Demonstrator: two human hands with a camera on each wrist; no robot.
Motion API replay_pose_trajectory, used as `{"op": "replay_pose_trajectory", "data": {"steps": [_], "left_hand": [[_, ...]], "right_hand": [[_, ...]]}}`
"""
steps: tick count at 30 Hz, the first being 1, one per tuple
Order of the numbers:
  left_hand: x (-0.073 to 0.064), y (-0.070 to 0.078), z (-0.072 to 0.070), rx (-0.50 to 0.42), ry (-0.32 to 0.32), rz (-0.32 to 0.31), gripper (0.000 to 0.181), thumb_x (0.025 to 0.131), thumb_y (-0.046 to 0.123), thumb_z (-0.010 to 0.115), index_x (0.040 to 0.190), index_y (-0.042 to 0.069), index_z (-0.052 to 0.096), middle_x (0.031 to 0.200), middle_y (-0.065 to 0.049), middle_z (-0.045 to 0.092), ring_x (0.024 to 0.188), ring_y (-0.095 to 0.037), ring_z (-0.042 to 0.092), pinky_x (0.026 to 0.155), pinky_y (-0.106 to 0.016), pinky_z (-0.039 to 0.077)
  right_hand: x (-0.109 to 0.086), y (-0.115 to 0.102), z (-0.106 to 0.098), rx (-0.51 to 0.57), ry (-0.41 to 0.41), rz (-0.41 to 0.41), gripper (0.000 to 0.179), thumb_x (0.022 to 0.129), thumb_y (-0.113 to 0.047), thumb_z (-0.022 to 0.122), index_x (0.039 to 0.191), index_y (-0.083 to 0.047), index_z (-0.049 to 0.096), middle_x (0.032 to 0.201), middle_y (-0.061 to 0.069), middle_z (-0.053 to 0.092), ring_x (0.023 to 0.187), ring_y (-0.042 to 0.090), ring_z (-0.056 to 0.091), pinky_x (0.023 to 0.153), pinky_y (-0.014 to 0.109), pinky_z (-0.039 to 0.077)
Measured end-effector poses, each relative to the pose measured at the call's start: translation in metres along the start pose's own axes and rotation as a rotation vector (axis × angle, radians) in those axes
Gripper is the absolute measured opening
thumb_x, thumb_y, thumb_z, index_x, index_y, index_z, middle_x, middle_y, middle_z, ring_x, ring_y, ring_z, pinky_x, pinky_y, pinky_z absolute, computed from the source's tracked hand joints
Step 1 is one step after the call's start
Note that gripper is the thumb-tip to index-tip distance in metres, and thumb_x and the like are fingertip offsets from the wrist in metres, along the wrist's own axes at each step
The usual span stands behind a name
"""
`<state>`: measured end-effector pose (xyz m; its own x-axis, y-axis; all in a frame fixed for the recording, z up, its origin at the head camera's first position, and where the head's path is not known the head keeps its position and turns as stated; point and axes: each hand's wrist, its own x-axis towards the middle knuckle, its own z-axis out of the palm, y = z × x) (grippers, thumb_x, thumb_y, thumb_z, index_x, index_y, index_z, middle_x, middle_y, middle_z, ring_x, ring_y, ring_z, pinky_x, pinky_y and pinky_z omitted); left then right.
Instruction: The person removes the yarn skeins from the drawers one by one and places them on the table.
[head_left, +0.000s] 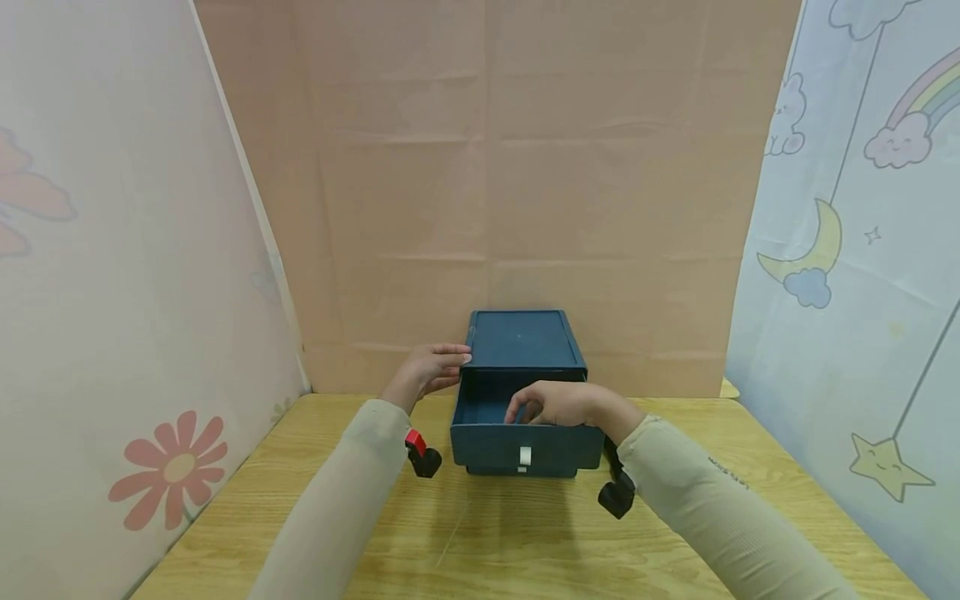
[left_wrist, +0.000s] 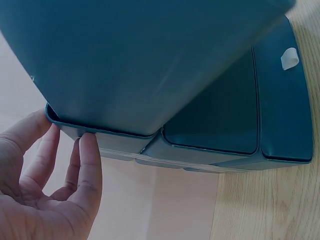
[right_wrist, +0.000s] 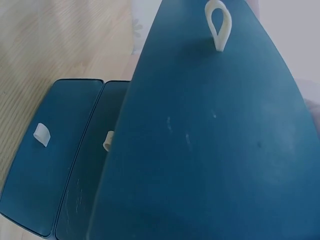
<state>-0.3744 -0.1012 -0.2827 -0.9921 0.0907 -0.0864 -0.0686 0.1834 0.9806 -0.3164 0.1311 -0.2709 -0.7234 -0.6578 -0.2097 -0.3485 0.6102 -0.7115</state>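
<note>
A dark blue drawer cabinet (head_left: pixel 525 337) stands at the back of the table with its top drawer (head_left: pixel 487 438) pulled out. My left hand (head_left: pixel 433 368) rests against the cabinet's upper left edge, its extended fingers (left_wrist: pixel 90 160) touching the side in the left wrist view. My right hand (head_left: pixel 558 403) reaches over the front into the pulled-out drawer, fingers bent downward. The front wall hides those fingertips, and I cannot tell whether they hold anything. A pale pull loop (right_wrist: pixel 218 25) sticks out from the drawer front, which fills most of the right wrist view.
Beneath the pulled-out drawer are closed lower drawers (right_wrist: pixel 50 155) with pale tabs. The cabinet stands on a wood-grain table (head_left: pixel 465 533). A brown paper backdrop (head_left: pixel 487 167) rises close behind it, with patterned cloth (head_left: pixel 862 250) along the sides.
</note>
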Motion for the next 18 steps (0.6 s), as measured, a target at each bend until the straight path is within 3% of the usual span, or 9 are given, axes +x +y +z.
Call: {"op": "replay_pose_trajectory", "data": {"steps": [4,7,9,12,14,18], "left_hand": [[0.000,0.000,0.000,0.002,0.004,-0.006,0.026,0.084,0.022,0.068,0.110,0.014,0.067,0.110,-0.007,0.061,0.091,-0.022,0.058,0.084,-0.031,0.051],[0.000,0.000,0.000,-0.009,-0.003,-0.009,0.026,0.084,0.021,0.069,0.109,0.014,0.068,0.109,-0.008,0.060,0.090,-0.023,0.056,0.083,-0.030,0.052],[-0.001,0.001,0.000,-0.012,-0.007,-0.007,0.026,0.084,0.021,0.068,0.110,0.014,0.068,0.110,-0.007,0.060,0.091,-0.022,0.057,0.083,-0.030,0.052],[-0.002,0.001,-0.001,-0.007,-0.011,0.000,0.026,0.085,0.021,0.068,0.110,0.013,0.067,0.111,-0.007,0.060,0.092,-0.022,0.059,0.083,-0.030,0.052],[-0.002,0.001,-0.001,0.001,-0.012,0.005,0.026,0.085,0.021,0.067,0.111,0.014,0.067,0.111,-0.007,0.061,0.092,-0.021,0.060,0.083,-0.030,0.052],[-0.002,0.001,-0.001,-0.006,-0.015,0.007,0.026,0.085,0.021,0.068,0.110,0.013,0.067,0.111,-0.007,0.060,0.091,-0.021,0.059,0.083,-0.029,0.052]], "right_hand": [[0.000,0.002,-0.002,-0.009,0.013,-0.043,0.035,0.086,0.017,0.046,0.104,-0.008,0.061,0.113,0.004,0.056,0.097,0.019,0.057,0.086,0.037,0.048],[-0.003,0.003,-0.004,0.006,0.042,-0.038,0.021,0.089,0.004,0.054,0.104,-0.009,0.061,0.106,0.005,0.060,0.079,0.015,0.056,0.063,0.028,0.048],[-0.006,0.003,-0.006,0.037,0.065,-0.027,0.017,0.090,-0.004,0.057,0.106,-0.009,0.060,0.105,0.006,0.059,0.076,0.015,0.054,0.058,0.026,0.045],[-0.013,0.001,-0.013,0.123,0.109,-0.008,0.019,0.091,-0.009,0.058,0.109,-0.010,0.058,0.107,0.007,0.058,0.082,0.019,0.054,0.059,0.030,0.047],[-0.018,-0.001,-0.019,0.174,0.129,-0.021,0.022,0.092,-0.011,0.057,0.114,-0.009,0.056,0.114,0.010,0.055,0.095,0.022,0.053,0.068,0.035,0.050],[-0.030,-0.002,-0.032,0.241,0.190,-0.048,0.028,0.093,-0.014,0.056,0.120,-0.008,0.053,0.125,0.014,0.049,0.103,0.027,0.050,0.072,0.037,0.050]]}}
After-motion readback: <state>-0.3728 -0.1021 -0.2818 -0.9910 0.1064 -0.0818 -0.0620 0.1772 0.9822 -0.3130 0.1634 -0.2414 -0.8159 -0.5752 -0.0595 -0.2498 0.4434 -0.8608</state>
